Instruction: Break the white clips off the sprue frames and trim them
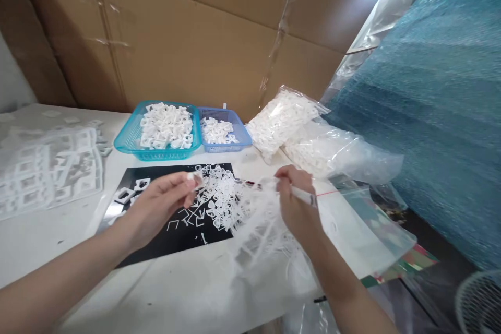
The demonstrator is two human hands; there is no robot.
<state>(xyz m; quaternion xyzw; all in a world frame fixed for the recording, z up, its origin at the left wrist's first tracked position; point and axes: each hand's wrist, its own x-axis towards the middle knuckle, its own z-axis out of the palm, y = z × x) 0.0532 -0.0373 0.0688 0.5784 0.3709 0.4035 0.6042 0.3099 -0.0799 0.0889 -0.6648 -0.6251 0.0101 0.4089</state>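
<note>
My left hand (168, 193) is closed in a pinch on a small white plastic piece (195, 178), held above the black mat (164, 250). My right hand (297, 198) is wrapped round a slim white pen-shaped tool (304, 197), its thin dark end toward the left. Under my right hand a white lattice sheet (258, 235) is smeared by motion; I cannot tell whether the fingers hold it too. Between the hands lies a heap of small white cut-out scraps (223, 198). Several square white pieces (124, 195) rest on the mat's left side.
A teal basket (156, 154) and a blue-violet basket (227, 148) with white pieces stand at the back. Filled clear bags (285, 115) lie right of them. White lattice sheets (50, 167) are stacked at left. Cardboard (188, 36) rises behind; a plastic sleeve (368, 224) overhangs the right edge.
</note>
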